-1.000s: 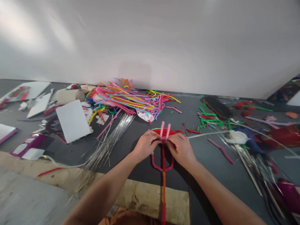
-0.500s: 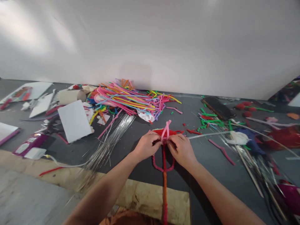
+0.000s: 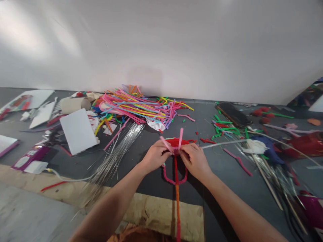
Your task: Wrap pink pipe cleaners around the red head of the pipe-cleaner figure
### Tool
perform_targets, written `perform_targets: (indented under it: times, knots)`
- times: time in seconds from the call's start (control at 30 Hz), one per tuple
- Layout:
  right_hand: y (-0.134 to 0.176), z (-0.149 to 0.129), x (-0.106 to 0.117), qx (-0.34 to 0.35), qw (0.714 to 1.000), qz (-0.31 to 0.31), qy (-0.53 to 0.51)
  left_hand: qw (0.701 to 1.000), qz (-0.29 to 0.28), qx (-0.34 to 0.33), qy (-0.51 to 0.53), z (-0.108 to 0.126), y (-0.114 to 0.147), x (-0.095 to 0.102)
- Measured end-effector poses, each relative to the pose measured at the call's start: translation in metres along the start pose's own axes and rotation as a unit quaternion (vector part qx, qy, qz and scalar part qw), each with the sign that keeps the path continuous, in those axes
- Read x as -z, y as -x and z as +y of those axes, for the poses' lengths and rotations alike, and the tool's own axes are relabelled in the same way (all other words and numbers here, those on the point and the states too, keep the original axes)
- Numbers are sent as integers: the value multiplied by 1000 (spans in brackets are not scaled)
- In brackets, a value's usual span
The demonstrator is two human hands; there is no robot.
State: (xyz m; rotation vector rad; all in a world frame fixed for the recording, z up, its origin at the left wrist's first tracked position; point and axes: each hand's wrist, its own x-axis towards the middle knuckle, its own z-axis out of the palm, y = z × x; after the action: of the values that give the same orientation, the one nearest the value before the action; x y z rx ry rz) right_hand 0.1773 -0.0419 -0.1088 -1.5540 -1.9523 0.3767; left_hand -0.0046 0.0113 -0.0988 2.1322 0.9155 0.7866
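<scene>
Both hands work close together above the dark table, over a shape made of fuzzy pipe cleaners. My left hand is closed in a pinch on a light pink pipe cleaner, near its left end. My right hand pinches the same pipe cleaner just to the right; its two ends stick up apart in a V. Behind the fingers lies a red part of the shape. Below hangs a dark pink loop, crossed by a long red-to-orange stem running toward me. The fingertips hide the join.
A heap of coloured pipe cleaners lies at the back, with a bundle of thin wires at left. Further left are a white card and a cardboard roll. Green cut pieces and a dark phone-like slab lie right.
The pink pipe cleaner's two ends, crossed above the fingers before, now stand apart, one leaning left and one upright. Both hands keep their pinch in nearly the same place.
</scene>
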Motion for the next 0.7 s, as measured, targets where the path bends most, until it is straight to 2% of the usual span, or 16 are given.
perform_targets:
  times: [0.27, 0.57, 0.7]
  knots:
    - [1, 0, 0, 13, 1000, 7, -7, 999, -14, 28, -28, 5, -1, 0]
    - [1, -1, -3, 28, 999, 20, 31, 997, 25, 78, -15, 9, -2, -10]
    - [1, -1, -4, 24, 999, 17, 39, 998, 38, 57, -11, 10, 0, -12]
